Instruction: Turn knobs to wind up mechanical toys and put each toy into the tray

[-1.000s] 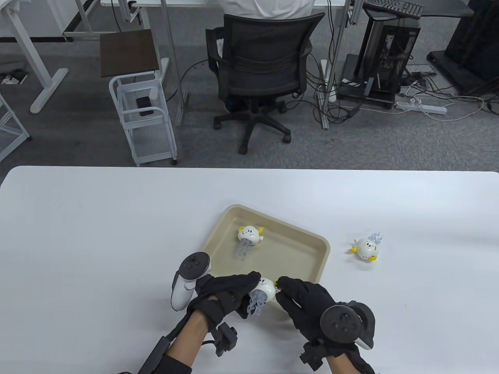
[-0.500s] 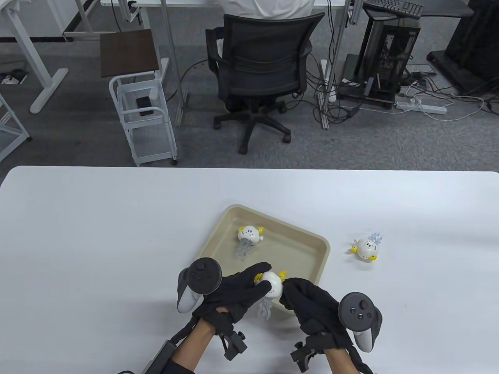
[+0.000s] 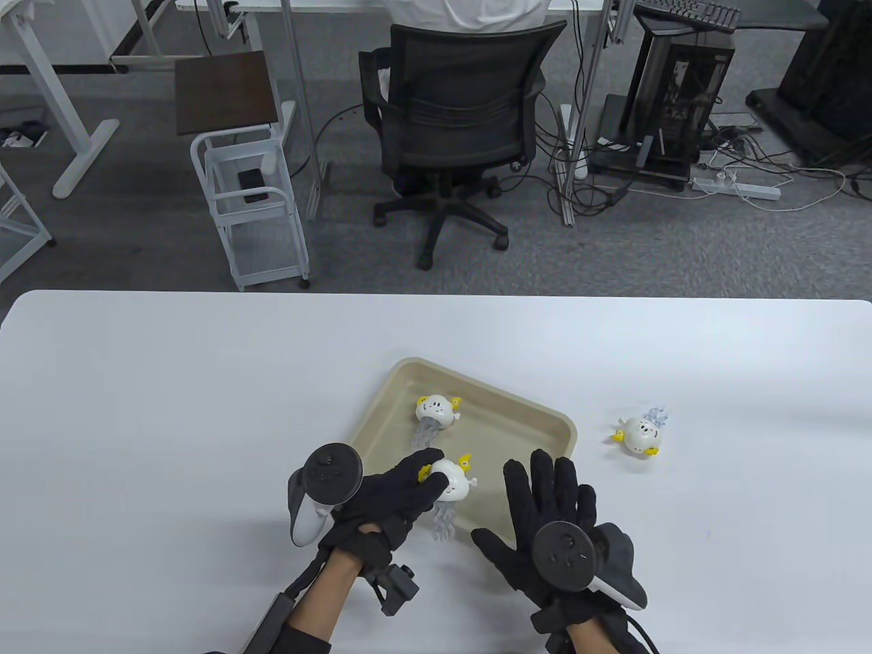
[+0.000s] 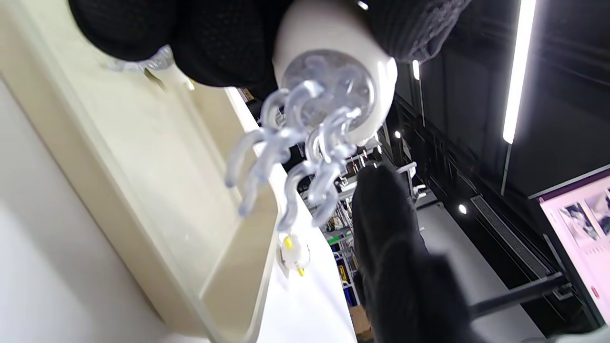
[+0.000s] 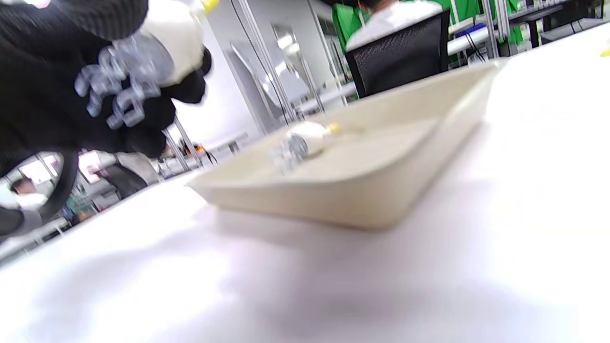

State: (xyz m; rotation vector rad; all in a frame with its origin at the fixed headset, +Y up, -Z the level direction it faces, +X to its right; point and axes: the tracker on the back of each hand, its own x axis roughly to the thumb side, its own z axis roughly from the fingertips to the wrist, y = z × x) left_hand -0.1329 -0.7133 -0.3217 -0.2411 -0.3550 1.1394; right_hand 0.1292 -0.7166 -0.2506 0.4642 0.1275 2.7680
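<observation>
Toy [image 3: 449,482], gripped in left hand [image 3: 388,497] above tray [image 3: 545,422], tentacles hanging down; right hand [image 3: 545,518] spread, holding nothing.

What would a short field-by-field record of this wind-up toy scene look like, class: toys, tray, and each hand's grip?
Toys in view: three white jellyfish-like toys
Held toy: in the left hand's grip, above the tray's near corner, clear tentacles hanging down
Toy in tray: lying on the tray floor, far side
Toy on table: right of the tray, apart from it
Tray: beige, shallow, on the white table
Left hand: fingers curled round the held toy
Right hand: fingers straight and spread, holding nothing
</observation>
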